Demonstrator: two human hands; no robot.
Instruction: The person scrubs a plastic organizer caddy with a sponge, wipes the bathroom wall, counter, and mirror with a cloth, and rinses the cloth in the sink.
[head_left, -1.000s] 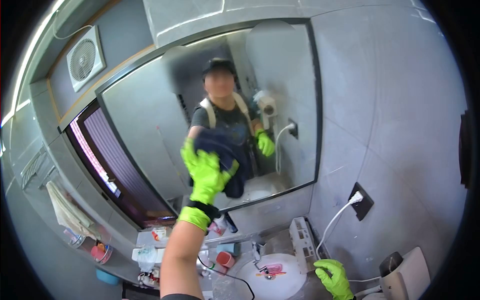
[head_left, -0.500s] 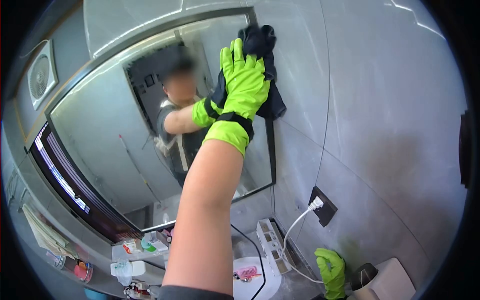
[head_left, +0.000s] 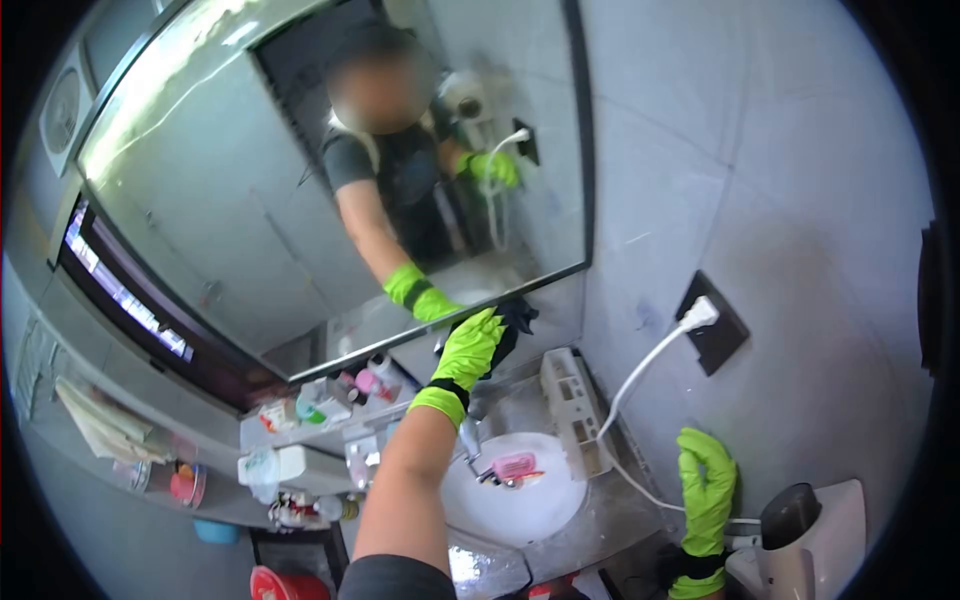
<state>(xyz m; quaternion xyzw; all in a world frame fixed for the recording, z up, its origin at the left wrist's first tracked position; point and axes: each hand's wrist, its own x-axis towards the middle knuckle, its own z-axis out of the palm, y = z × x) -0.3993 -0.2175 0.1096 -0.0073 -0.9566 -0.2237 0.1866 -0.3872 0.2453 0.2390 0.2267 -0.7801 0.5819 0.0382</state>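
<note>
My left hand [head_left: 468,352], in a bright green glove with a black band at the wrist, presses a black cloth [head_left: 512,330] at the lower frame of the mirror [head_left: 250,190]. Part of the cloth sticks out past the fingertips; the rest is hidden under the glove. At the lower right is my right hand [head_left: 708,490], gloved in the same green. Its fingers curve loosely with a gap between them, and I see nothing in them. It is close to the tiled wall, beside a white and dark hair dryer-like device [head_left: 815,535].
Below the mirror is a white sink [head_left: 540,515] with a pink item [head_left: 515,465] in it. A white cord runs from the wall socket [head_left: 715,325] downward. A slotted white rack [head_left: 578,410] stands beside the sink. Toiletries [head_left: 370,380] line the ledge; a red bucket [head_left: 290,582] sits below.
My left hand has moved down with the cloth, from the mirror's upper right corner to its lower edge. The view has tilted downward, showing more of the sink and my right hand.
</note>
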